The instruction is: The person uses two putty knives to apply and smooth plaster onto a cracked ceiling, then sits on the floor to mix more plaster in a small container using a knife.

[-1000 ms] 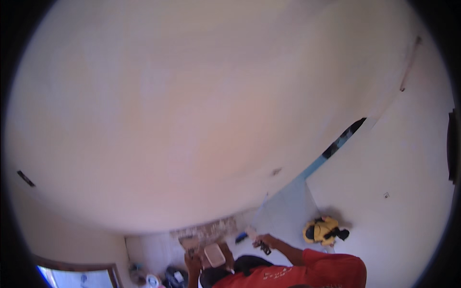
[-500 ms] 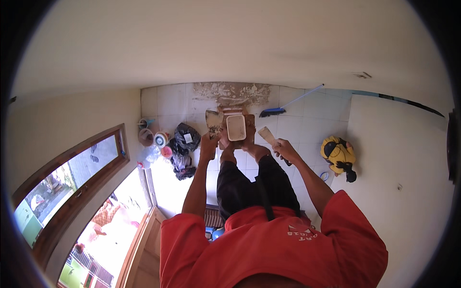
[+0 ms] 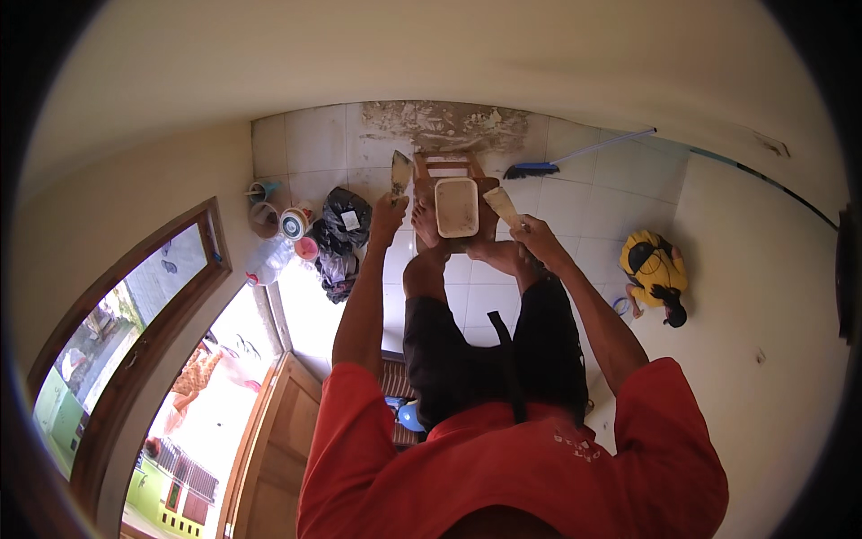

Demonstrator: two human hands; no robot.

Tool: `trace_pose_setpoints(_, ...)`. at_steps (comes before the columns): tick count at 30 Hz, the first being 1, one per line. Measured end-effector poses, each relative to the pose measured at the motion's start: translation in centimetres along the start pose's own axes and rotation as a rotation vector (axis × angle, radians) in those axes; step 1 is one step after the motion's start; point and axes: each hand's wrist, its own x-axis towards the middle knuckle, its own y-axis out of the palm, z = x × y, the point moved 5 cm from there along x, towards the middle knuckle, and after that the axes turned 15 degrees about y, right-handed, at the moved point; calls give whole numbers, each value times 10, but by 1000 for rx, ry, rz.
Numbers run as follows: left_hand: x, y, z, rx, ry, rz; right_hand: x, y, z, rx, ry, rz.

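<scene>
Left hand [image 3: 388, 221] gripping scraper [image 3: 400, 174], blade pointing away beyond fist; right hand [image 3: 537, 237] holding putty knife [image 3: 503, 207], blade angling inward toward tray [image 3: 438, 208] sitting between both grips. Tools probably handling light, stiff, perhaps slippery where smeared; handles looking like safest hold.

Both arms out in front, hands well apart. Left forearm [image 3: 361, 301] runs nearly straight ahead; left hand [image 3: 388, 218] closed in a grip. Right forearm [image 3: 603, 319] slants forward and inward; right hand [image 3: 537, 237] also gripping, slightly nearer the body than the left. Legs apart, left foot [image 3: 425, 225] bare.
</scene>
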Motion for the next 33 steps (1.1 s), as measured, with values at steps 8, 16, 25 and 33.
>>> trace_pose_setpoints(8,42,46,9,-303,-24,139,90,28,41,302,-304,187)
trace_pose_setpoints(16,35,91,-75,-418,51,-91,104,56,90,470,-307,43)
trace_pose_setpoints(25,34,87,-58,-43,413,62,98,53,118,404,-376,34)
trace_pose_setpoints(33,34,99,-35,-275,249,-30,102,54,110,284,-461,-120)
